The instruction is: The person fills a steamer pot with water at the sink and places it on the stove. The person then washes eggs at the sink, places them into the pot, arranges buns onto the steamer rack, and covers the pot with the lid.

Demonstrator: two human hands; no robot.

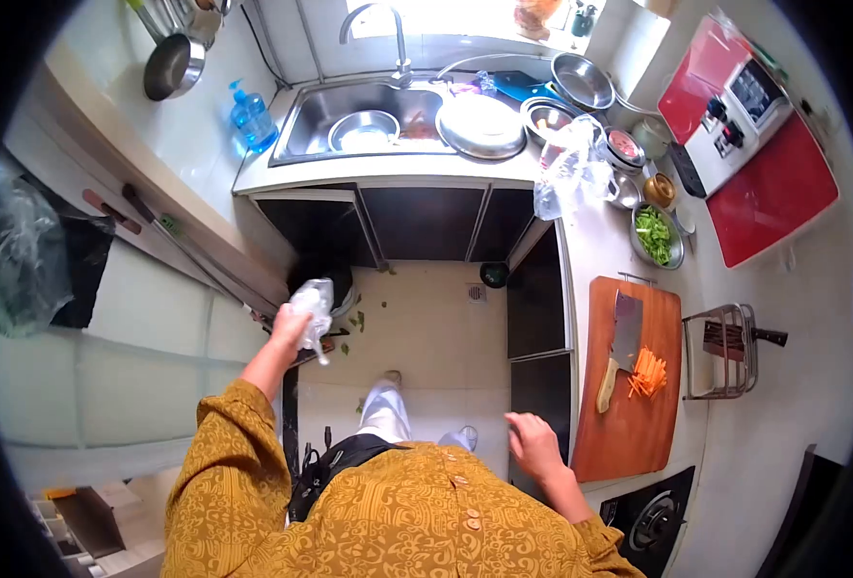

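My left hand is closed on a crumpled clear plastic bag, held over a dark bin low by the left wall. Part of the bin is hidden behind the bag and hand. My right hand hangs by the counter's front edge, fingers loosely bent and apart, with nothing seen in it. Nearest to it is a wooden cutting board. On that board lie a cleaver with a pale handle and a pile of carrot strips.
Leaf scraps lie on the floor near the bin. Along the counter stand a bowl of chopped greens, a plastic bag and a knife rack. The sink holds a metal basin. A gas burner sits lower right.
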